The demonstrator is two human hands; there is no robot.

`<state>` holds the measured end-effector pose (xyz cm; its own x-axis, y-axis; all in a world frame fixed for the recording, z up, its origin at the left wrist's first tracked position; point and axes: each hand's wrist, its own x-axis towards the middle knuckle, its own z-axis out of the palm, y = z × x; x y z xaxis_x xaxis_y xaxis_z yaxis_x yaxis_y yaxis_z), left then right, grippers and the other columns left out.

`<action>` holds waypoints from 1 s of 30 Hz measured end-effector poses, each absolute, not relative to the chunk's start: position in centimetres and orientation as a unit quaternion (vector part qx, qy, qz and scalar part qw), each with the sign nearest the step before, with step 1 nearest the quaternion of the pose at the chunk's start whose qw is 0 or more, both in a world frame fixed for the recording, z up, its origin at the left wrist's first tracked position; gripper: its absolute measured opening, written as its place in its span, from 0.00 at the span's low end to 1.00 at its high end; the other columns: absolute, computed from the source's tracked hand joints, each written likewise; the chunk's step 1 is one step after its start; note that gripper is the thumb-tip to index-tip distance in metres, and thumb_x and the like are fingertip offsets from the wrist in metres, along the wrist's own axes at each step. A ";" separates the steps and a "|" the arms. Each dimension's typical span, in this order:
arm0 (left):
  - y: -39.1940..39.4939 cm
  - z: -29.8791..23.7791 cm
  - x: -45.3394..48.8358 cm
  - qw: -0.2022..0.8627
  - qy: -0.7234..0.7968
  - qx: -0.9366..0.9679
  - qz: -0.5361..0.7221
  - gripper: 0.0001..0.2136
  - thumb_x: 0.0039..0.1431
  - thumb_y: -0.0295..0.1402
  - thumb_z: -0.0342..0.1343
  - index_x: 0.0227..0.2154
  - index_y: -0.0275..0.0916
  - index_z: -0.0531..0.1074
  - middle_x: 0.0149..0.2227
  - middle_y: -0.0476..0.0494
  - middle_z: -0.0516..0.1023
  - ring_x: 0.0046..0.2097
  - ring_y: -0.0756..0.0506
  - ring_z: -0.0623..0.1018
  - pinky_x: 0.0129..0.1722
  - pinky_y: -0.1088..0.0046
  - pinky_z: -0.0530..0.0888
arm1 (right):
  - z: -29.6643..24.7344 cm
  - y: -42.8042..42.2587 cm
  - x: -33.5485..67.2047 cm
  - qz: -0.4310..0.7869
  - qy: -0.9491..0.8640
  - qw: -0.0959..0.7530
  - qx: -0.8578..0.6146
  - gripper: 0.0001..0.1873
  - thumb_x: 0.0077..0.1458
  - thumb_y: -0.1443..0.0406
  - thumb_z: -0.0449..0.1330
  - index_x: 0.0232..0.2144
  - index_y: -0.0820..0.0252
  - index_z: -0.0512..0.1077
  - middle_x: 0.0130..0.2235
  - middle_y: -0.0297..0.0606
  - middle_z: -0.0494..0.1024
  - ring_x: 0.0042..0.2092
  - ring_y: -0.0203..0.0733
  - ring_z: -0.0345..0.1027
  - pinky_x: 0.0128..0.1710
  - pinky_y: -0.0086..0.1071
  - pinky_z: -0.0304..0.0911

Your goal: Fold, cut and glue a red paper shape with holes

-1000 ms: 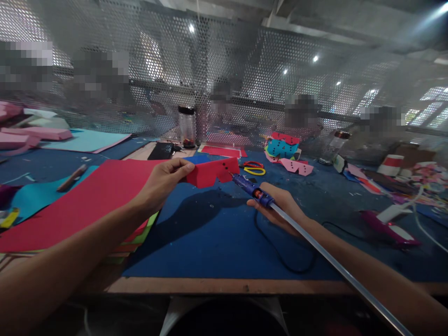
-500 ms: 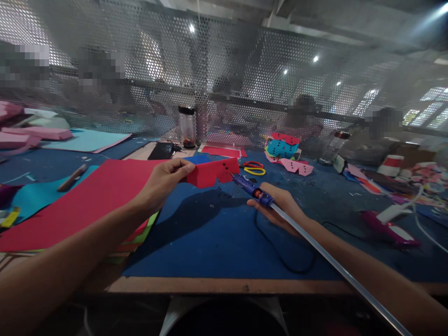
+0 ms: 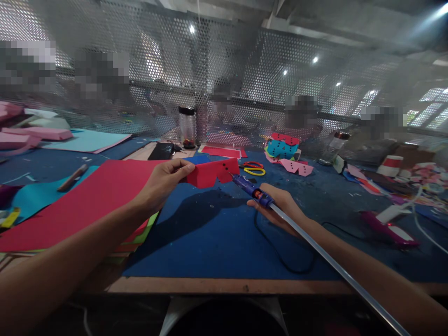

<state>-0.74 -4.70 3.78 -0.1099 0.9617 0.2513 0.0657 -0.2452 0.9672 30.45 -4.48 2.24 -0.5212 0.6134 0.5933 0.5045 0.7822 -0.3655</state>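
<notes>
Between the thumb and fingers of my left hand [image 3: 171,175] is the left end of a red paper mask [image 3: 206,173], raised above the blue mat. It has a notched lower edge and a few black dots near its right end. My right hand [image 3: 280,203] is wrapped round a blue glue gun [image 3: 254,190], whose nozzle points left at the mask's right part; whether the tip touches the paper I cannot tell. A long clear glue stick [image 3: 329,256] sticks out of the gun's back, over my right forearm. Large red sheets [image 3: 101,196] lie under my left forearm.
Scissors [image 3: 255,169] with red and yellow handles lie behind the gun. Finished-looking masks in pink [image 3: 297,166] and blue [image 3: 283,148] rest at the back, near a glass bottle [image 3: 187,127]. A purple device [image 3: 390,228] and a black cord [image 3: 280,261] lie to the right.
</notes>
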 end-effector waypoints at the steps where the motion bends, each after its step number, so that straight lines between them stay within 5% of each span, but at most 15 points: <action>1: -4.7 3.8 -0.7 0.390 0.474 0.541 0.575 0.13 0.53 0.42 0.66 0.31 0.37 0.75 0.30 0.48 0.76 0.29 0.51 0.73 0.27 0.76 0.69 | 2.3 -4.5 30.5 0.070 -0.869 0.369 -0.323 0.16 0.59 0.54 0.62 0.29 0.56 0.63 0.28 0.30 0.67 0.28 0.34 0.60 0.30 0.27 0.55; 18: -4.6 3.6 -1.0 0.394 0.473 0.537 0.577 0.12 0.54 0.42 0.66 0.32 0.38 0.75 0.30 0.47 0.76 0.29 0.50 0.74 0.26 0.76 0.69 | 2.4 -4.5 30.4 0.058 -0.862 0.365 -0.346 0.17 0.59 0.54 0.61 0.28 0.56 0.62 0.27 0.29 0.66 0.27 0.33 0.57 0.28 0.28 0.53; 30: -4.5 3.5 -0.9 0.395 0.472 0.534 0.580 0.12 0.53 0.42 0.67 0.31 0.38 0.75 0.28 0.49 0.75 0.27 0.51 0.73 0.27 0.76 0.69 | 3.3 -5.5 30.6 0.189 -0.840 0.360 -0.360 0.16 0.61 0.51 0.61 0.33 0.58 0.69 0.28 0.31 0.67 0.28 0.34 0.60 0.27 0.29 0.57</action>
